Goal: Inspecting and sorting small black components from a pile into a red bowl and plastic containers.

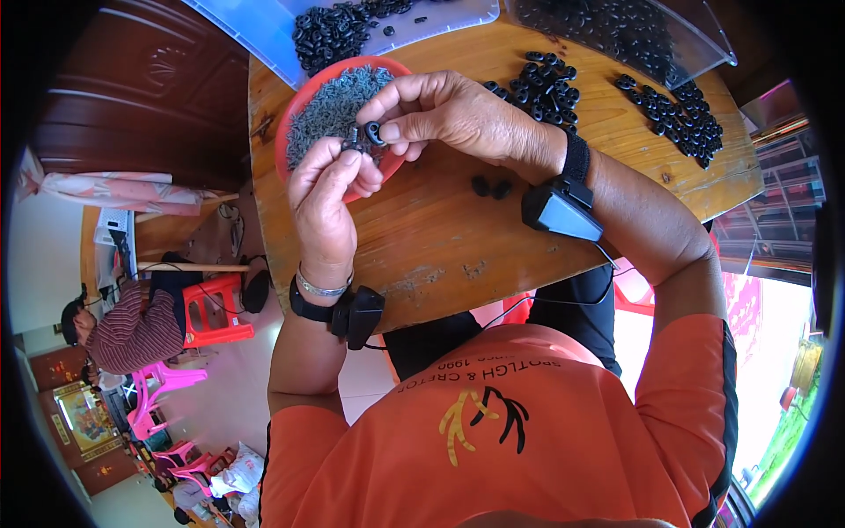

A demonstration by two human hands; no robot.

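Above one red bowl of uncounted grey springs near the left edge of the wooden table, the left hand pinches one spring; the right hand pinches one black oval piece. Two loose black pieces lie nearer the front edge, two black heaps farther right, two plastic bins at the far edge.
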